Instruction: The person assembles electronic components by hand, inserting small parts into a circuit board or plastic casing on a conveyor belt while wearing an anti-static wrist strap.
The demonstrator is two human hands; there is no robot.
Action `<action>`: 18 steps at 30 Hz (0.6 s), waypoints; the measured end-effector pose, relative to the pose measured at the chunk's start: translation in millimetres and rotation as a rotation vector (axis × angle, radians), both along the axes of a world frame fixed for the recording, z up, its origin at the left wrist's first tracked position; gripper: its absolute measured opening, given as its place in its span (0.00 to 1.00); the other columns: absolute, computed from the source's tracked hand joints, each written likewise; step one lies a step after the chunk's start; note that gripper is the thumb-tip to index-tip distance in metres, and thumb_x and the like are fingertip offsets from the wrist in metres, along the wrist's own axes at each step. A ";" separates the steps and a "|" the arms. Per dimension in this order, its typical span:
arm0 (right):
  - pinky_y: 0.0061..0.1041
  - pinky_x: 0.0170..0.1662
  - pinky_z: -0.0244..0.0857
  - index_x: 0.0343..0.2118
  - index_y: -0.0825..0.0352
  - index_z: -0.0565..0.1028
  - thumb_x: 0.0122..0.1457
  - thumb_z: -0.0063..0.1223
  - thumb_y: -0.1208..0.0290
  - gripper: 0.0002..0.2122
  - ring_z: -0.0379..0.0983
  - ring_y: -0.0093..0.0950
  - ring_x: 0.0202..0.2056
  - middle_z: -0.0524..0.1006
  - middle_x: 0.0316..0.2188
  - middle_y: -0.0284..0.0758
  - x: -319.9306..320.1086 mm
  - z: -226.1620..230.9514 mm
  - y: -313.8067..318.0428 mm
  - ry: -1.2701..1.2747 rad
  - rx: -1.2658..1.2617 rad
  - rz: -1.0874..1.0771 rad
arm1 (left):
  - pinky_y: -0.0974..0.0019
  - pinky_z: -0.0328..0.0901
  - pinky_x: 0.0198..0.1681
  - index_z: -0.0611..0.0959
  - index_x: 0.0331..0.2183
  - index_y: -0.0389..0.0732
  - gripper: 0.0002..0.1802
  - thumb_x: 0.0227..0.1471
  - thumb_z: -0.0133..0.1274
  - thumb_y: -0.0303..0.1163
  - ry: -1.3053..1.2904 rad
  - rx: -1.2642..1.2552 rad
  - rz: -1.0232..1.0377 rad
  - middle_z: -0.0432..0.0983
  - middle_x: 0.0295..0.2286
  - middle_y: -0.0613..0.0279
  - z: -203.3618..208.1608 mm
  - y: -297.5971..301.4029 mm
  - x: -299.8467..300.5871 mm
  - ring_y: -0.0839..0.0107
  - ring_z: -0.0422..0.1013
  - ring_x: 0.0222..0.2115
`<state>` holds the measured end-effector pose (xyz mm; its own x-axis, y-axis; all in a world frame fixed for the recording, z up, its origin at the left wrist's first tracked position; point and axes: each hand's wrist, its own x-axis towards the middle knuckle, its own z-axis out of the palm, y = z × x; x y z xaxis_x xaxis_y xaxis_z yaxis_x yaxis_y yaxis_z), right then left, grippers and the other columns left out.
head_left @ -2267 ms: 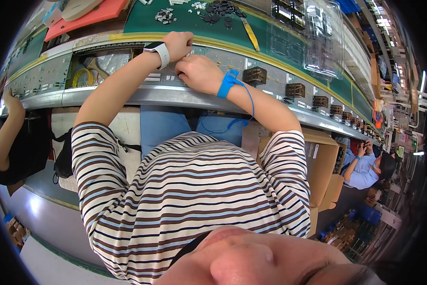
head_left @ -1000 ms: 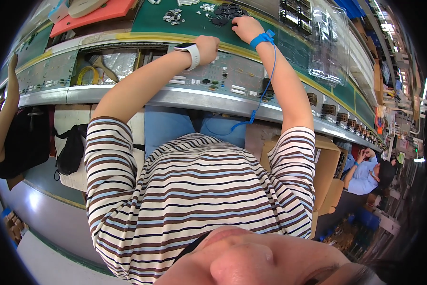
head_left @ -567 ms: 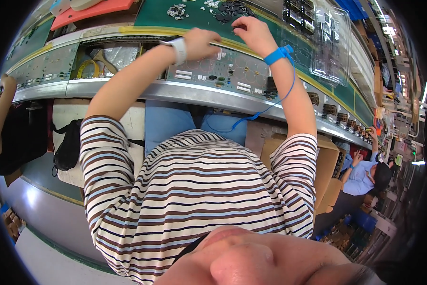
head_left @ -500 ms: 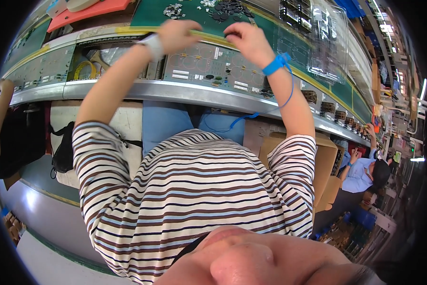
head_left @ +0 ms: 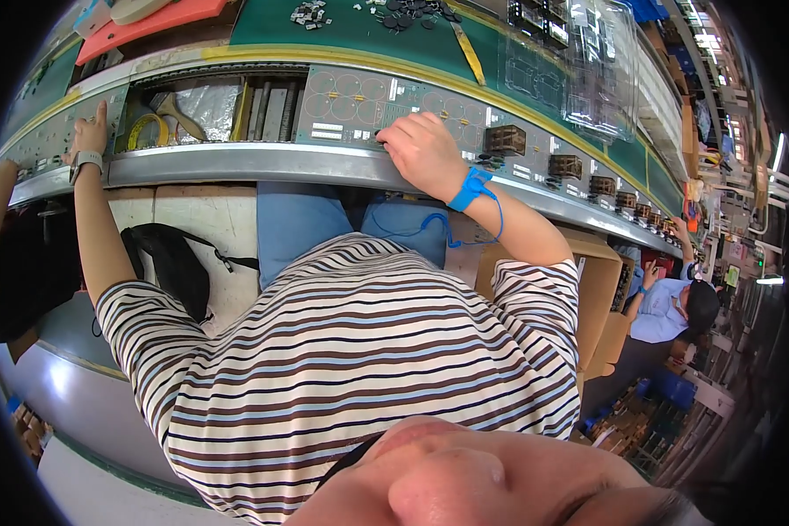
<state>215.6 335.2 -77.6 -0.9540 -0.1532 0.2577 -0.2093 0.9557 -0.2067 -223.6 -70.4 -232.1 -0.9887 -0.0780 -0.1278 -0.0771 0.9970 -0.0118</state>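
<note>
My left hand (head_left: pixel 89 138) reaches far left over a green circuit board (head_left: pixel 30 140) dotted with small parts. Its index finger is stretched out and the other fingers are partly curled, with nothing visible held. My right hand (head_left: pixel 425 151) is low over another circuit board (head_left: pixel 342 98), printed with large circles and white blocks. Its fingers are pinched together at a small dark part (head_left: pixel 379 136), whose exact kind I cannot make out. The hand covers the middle of that board. A blue wrist strap (head_left: pixel 473 188) with a coiled cord is on my right wrist.
Between the boards, a recess in the rail holds a brush (head_left: pixel 181 116) and a yellow ring (head_left: pixel 149 131). Black discs (head_left: pixel 403 16), small pale parts (head_left: pixel 309 15) and a yellow-handled tool (head_left: pixel 469 54) lie beyond. Clear plastic trays (head_left: pixel 600 88) stand right. Other people work at both sides.
My left hand has swung far left, from above the middle board to the left one. My right hand has come down and nearer, onto the middle board, and slightly left.
</note>
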 end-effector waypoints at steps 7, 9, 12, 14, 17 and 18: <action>0.28 0.32 0.58 0.23 0.62 0.72 0.40 0.49 0.77 0.05 0.66 0.29 0.26 0.68 0.19 0.31 -13.8 -0.4 -10.4 0.021 0.019 0.090 | 0.43 0.35 0.55 0.60 0.53 0.43 0.51 0.40 0.23 0.73 1.696 -0.827 -0.399 0.62 0.48 0.46 -58.4 -90.5 -35.7 0.53 0.57 0.52; 0.28 0.32 0.58 0.23 0.62 0.72 0.40 0.49 0.77 0.05 0.66 0.29 0.26 0.68 0.19 0.31 -15.8 -1.7 -11.6 0.035 0.012 0.100 | 0.43 0.36 0.55 0.60 0.53 0.44 0.50 0.40 0.23 0.73 1.716 -0.871 -0.430 0.63 0.48 0.46 -51.9 -93.3 -22.8 0.53 0.58 0.52; 0.28 0.32 0.57 0.22 0.62 0.72 0.40 0.49 0.77 0.05 0.65 0.29 0.25 0.67 0.18 0.31 -15.5 -3.8 -8.2 0.034 0.029 0.091 | 0.43 0.38 0.55 0.61 0.53 0.46 0.48 0.40 0.24 0.73 1.567 -0.815 -0.413 0.65 0.47 0.47 -21.5 -61.3 23.9 0.53 0.59 0.51; 0.27 0.31 0.57 0.22 0.62 0.72 0.40 0.48 0.76 0.04 0.65 0.29 0.25 0.67 0.18 0.31 -11.1 -1.5 -1.9 0.028 0.041 0.080 | 0.43 0.39 0.54 0.62 0.52 0.47 0.46 0.42 0.24 0.71 -0.021 0.008 -0.132 0.66 0.46 0.48 79.5 16.9 87.2 0.53 0.61 0.49; 0.27 0.32 0.57 0.24 0.62 0.73 0.41 0.51 0.77 0.05 0.66 0.29 0.26 0.69 0.20 0.30 -15.7 0.1 -6.4 -0.015 0.042 0.095 | 0.44 0.42 0.53 0.63 0.52 0.49 0.44 0.42 0.25 0.71 -0.028 0.014 -0.156 0.68 0.45 0.51 89.2 9.0 109.2 0.53 0.61 0.49; 0.27 0.32 0.57 0.24 0.62 0.73 0.41 0.51 0.77 0.05 0.66 0.29 0.26 0.69 0.20 0.30 -16.3 -1.1 -6.8 -0.015 0.040 0.095 | 0.44 0.42 0.53 0.63 0.52 0.49 0.44 0.42 0.25 0.71 -0.028 0.012 -0.155 0.68 0.45 0.51 90.2 11.0 116.1 0.53 0.61 0.49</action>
